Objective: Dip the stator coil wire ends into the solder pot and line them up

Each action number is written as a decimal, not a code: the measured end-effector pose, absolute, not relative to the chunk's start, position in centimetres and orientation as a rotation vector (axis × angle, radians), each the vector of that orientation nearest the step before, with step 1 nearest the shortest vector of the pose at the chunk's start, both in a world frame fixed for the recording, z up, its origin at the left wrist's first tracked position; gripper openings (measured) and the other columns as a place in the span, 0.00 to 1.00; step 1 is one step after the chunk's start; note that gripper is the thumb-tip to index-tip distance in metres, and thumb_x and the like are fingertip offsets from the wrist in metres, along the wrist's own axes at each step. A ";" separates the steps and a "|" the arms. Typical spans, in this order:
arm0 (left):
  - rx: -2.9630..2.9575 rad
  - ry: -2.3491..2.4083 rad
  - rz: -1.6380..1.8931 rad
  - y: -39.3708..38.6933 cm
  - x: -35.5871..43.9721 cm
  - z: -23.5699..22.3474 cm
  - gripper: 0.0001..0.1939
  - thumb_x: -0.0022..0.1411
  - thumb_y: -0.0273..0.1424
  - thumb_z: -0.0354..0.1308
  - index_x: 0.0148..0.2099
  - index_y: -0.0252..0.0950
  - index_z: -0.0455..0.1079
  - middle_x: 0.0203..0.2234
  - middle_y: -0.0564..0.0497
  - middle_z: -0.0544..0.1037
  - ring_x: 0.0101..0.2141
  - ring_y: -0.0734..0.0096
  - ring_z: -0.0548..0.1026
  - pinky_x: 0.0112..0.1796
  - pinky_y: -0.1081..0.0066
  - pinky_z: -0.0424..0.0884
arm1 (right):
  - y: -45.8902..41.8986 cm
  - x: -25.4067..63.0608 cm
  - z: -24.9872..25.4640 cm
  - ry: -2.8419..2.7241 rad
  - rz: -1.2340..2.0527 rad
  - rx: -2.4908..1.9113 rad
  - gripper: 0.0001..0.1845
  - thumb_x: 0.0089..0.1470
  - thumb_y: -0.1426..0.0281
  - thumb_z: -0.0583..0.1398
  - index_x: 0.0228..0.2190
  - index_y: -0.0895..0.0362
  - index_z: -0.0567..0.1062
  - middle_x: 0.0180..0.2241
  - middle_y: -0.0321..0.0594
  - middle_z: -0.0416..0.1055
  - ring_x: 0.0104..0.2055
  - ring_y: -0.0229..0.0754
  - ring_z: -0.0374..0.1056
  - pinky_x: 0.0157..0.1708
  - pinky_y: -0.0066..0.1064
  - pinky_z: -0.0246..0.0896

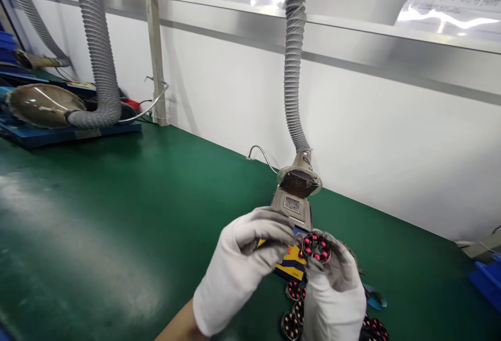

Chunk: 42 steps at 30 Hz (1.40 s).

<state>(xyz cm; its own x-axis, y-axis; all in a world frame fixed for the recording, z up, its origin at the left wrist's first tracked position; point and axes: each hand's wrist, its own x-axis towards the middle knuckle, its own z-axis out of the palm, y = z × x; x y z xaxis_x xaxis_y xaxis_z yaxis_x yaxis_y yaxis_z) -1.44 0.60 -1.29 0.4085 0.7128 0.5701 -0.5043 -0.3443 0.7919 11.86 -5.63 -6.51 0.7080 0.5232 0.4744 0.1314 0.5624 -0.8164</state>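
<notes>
Both hands wear white gloves. My right hand (332,289) is closed round the edge of a small round motor stator (316,247) with pink coils, its face turned toward me. Just left of it, my left hand (252,255) has thumb and fingers pinched together close to the stator's rim; whatever is between them is too small to make out. Behind the hands stands a yellow and blue soldering station (291,269), partly covered by them. Beneath my right hand more stators lie on the bench, such as one with tan coils (290,325) and one with pink coils (293,290).
A grey ducted hose (294,59) hangs down to a fan-like extractor head (298,181) behind my hands. Farther left, another hose (96,43) ends at a brown hood (45,105) on a blue tray. Blue bins (487,281) sit at the right edge of the green bench (156,200).
</notes>
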 end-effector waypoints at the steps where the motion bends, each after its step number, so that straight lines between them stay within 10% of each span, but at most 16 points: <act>1: 1.383 0.223 1.151 0.9 -1.5 -1.4 0.09 0.56 0.30 0.64 0.41 0.43 0.74 0.40 0.53 0.76 0.45 0.67 0.71 0.45 0.73 0.67 | -5.6 11.4 -6.5 -0.818 0.123 -0.956 0.22 0.38 0.78 0.68 0.38 0.51 0.75 0.39 0.38 0.75 0.39 0.42 0.72 0.35 0.31 0.70; 4: 1.253 0.160 0.739 0.9 -0.8 -1.6 0.27 0.54 0.40 0.65 0.54 0.39 0.66 0.48 0.47 0.73 0.50 0.60 0.68 0.51 0.66 0.63 | -5.5 10.5 -6.9 -1.040 -0.289 -0.965 0.28 0.40 0.83 0.64 0.43 0.48 0.72 0.46 0.35 0.70 0.46 0.40 0.69 0.42 0.30 0.68; 9: 0.945 0.210 0.900 -1.0 2.0 -2.3 0.14 0.55 0.41 0.63 0.37 0.35 0.76 0.35 0.46 0.79 0.38 0.65 0.75 0.43 0.71 0.69 | -5.6 9.7 -7.6 -1.219 -0.676 -1.058 0.31 0.46 0.83 0.62 0.49 0.44 0.70 0.49 0.35 0.67 0.47 0.44 0.68 0.43 0.34 0.68; 17: 0.972 0.267 1.075 0.8 -0.3 -1.2 0.13 0.50 0.34 0.68 0.39 0.37 0.76 0.39 0.49 0.78 0.43 0.66 0.73 0.46 0.73 0.68 | -6.3 9.7 -6.5 -1.044 -0.544 -1.051 0.36 0.36 0.84 0.68 0.46 0.44 0.71 0.47 0.33 0.69 0.45 0.44 0.70 0.41 0.34 0.71; 22: 1.000 0.416 0.886 0.2 0.2 -0.9 0.08 0.43 0.25 0.69 0.30 0.33 0.76 0.26 0.50 0.79 0.28 0.73 0.74 0.32 0.77 0.70 | -6.3 10.0 -6.9 -1.145 -0.622 -1.061 0.32 0.41 0.83 0.65 0.46 0.44 0.71 0.47 0.36 0.70 0.45 0.47 0.70 0.40 0.40 0.72; 42: 0.970 0.360 1.200 0.1 -0.6 -1.0 0.08 0.50 0.26 0.67 0.35 0.40 0.77 0.31 0.55 0.80 0.32 0.77 0.75 0.35 0.84 0.71 | -6.4 10.3 -6.9 -1.307 -0.623 -1.087 0.40 0.40 0.85 0.64 0.53 0.44 0.66 0.53 0.31 0.64 0.49 0.45 0.67 0.44 0.35 0.70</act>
